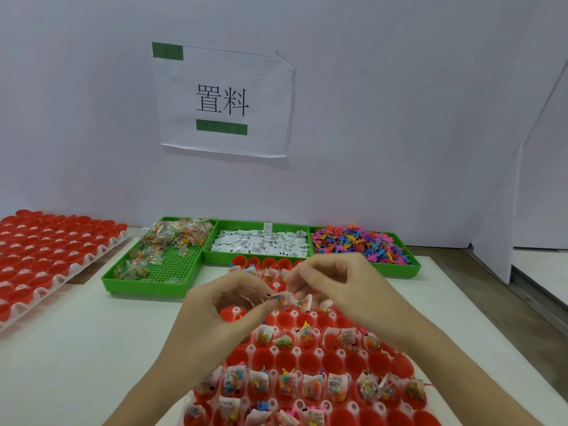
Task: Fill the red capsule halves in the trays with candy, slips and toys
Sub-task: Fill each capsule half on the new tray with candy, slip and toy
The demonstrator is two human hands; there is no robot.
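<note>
Left hand (227,305) pinches a candy packet (282,299) lying crosswise over the tray (310,348); right hand (335,284) grips its other end.

Item: my white table (76,348), set against a white wall. On it, far side: three green bins in a row, touching — candy packets (159,256) left, paper slips (261,244) middle, coloured toys (362,244) right. Near side, under my hands: white tray of red capsule halves (307,364), partly filled. Left edge: a second tray (46,256), its red halves empty.
</note>
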